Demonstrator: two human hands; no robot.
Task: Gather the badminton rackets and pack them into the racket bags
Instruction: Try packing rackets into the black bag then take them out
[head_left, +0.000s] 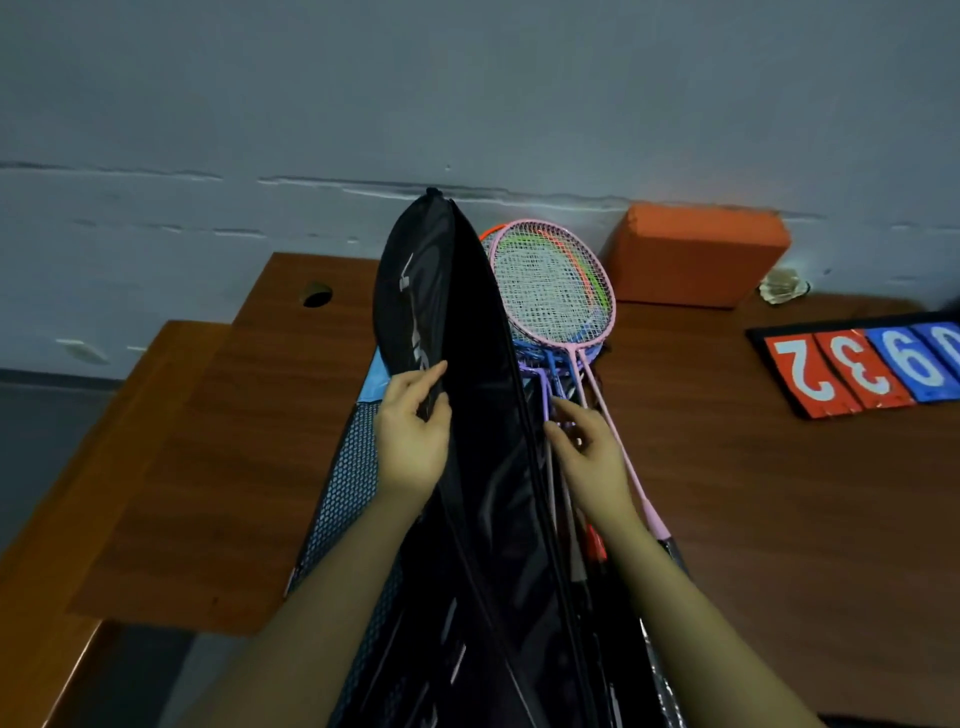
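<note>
The rackets (553, 291) lie stacked in the middle of the wooden worktop (727, 467), heads toward the wall, the pink one on top. Just left of them, the black racket bag (483, 415) stands up on edge, its flap raised. Your left hand (413, 431) pinches that flap's edge. Your right hand (589, 449) rests among the racket shafts with fingers curled; whether it grips one, you cannot tell. Beyond sit an orange block (696, 254) and flip scoreboard (862, 366).
</note>
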